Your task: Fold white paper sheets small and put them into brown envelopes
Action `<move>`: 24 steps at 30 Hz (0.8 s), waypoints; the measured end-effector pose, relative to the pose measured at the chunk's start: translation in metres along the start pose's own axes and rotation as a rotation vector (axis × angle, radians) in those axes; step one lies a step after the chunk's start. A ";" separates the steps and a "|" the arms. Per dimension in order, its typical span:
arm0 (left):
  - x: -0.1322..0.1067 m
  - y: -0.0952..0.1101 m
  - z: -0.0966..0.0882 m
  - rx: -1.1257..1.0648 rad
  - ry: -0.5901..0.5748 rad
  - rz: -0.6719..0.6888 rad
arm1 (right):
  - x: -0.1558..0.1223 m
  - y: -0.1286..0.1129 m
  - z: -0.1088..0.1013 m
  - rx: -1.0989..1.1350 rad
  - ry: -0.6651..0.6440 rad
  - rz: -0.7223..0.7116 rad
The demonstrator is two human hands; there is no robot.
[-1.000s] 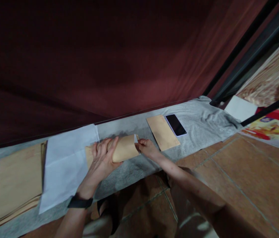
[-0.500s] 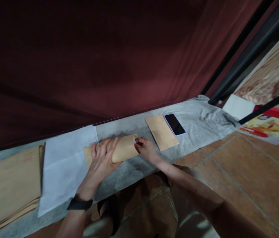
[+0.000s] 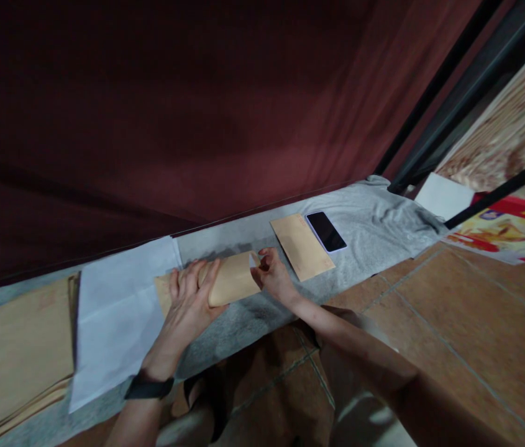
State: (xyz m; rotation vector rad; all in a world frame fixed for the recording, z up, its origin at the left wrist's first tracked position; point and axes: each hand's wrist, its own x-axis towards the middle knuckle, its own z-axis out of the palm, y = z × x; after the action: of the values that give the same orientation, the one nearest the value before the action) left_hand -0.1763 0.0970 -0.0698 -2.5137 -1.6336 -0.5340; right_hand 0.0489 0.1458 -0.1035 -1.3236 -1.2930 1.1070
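A brown paper envelope (image 3: 232, 280) lies in front of me, its body bulging and its right end standing open. My left hand (image 3: 192, 292) grips it from the left, fingers spread over the top and thumb along the near edge. A bit of white paper (image 3: 251, 261) shows inside the mouth. At that open end is my right hand (image 3: 274, 277), its fingers curled and the thumb at the mouth's edge; what the fingertips pinch is hidden. Another brown envelope (image 3: 302, 246) lies flat just to the right.
Beside the flat envelope is a phone (image 3: 326, 231) with a dark screen. On the left lie white paper sheets (image 3: 120, 323) and a stack of larger brown envelopes (image 3: 24, 347). A grey cloth (image 3: 374, 217) covers the narrow surface; a dark red curtain (image 3: 197, 124) hangs behind.
My right fingers have lifted slightly at the envelope's mouth, and more of the white paper shows. The left hand keeps its grip. The whole view has shifted a little.
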 end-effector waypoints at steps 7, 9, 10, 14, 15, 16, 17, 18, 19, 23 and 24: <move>0.000 0.003 0.001 -0.026 0.003 -0.077 | 0.006 0.000 -0.004 0.238 -0.162 0.197; 0.002 0.008 0.002 -0.080 0.063 -0.160 | 0.005 -0.002 -0.005 0.337 -0.119 0.240; 0.002 0.012 0.003 -0.129 0.103 -0.219 | 0.004 -0.003 -0.006 0.387 -0.098 0.263; 0.004 0.032 0.009 -0.429 0.244 -0.555 | 0.004 -0.005 -0.005 0.505 -0.029 0.342; 0.004 0.038 0.011 -0.532 0.270 -0.658 | 0.004 -0.005 -0.005 0.515 -0.015 0.351; 0.005 0.044 0.013 -0.657 0.301 -0.761 | 0.004 -0.004 -0.005 0.527 -0.001 0.354; 0.006 0.049 0.014 -0.809 0.333 -0.856 | 0.004 -0.004 -0.004 0.545 0.011 0.353; 0.007 0.054 0.015 -0.988 0.366 -0.936 | 0.004 -0.003 -0.004 0.570 0.020 0.349; 0.009 0.058 0.015 -1.185 0.381 -1.002 | 0.004 -0.003 -0.003 0.600 0.027 0.341; 0.019 0.070 0.016 -1.839 0.190 -1.162 | -0.001 0.001 0.002 0.696 0.032 0.308; 0.022 0.073 0.017 -1.911 0.147 -1.185 | -0.003 0.001 0.004 0.706 0.026 0.306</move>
State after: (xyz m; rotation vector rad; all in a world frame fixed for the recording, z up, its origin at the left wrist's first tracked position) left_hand -0.0989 0.0897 -0.0707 -0.7743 -2.9699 -3.4122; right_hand 0.0455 0.1432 -0.1054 -0.9956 -0.5811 1.5648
